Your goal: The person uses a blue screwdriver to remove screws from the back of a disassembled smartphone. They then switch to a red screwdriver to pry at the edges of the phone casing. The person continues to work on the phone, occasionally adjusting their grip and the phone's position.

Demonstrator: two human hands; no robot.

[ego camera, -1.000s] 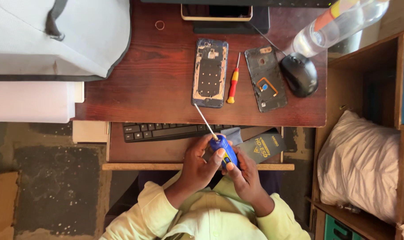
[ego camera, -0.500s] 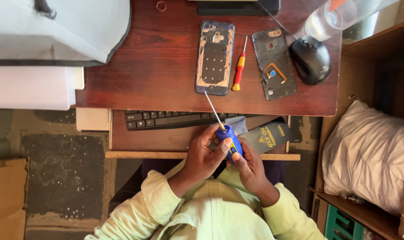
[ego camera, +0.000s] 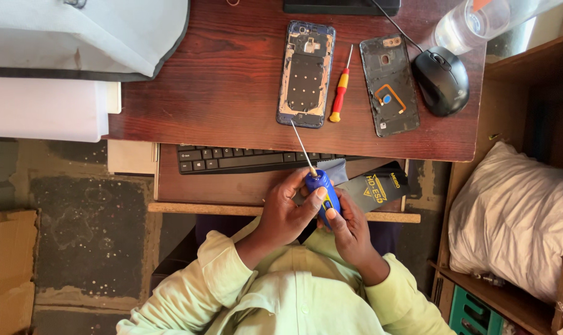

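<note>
Blue-handled screwdriver [ego camera: 319, 187] pinched by left hand [ego camera: 286, 208] & right hand [ego camera: 350, 228] — both closed round handle, steadying tip toward opened phone [ego camera: 306, 74].

A dark red-brown wooden desk [ego camera: 232, 93] over a worn floor, seen from above.

A pull-out tray [ego camera: 232, 189] sits under the desk's near edge. The grey concrete floor [ego camera: 77, 217] on the left is stained and patchy, with a piece of brown cardboard [ego camera: 8, 273] lying in the corner. On the right stands a wooden shelf unit [ego camera: 511, 298] holding a white pillow [ego camera: 517, 217]. Daylight falls brightly at the upper right.
</note>
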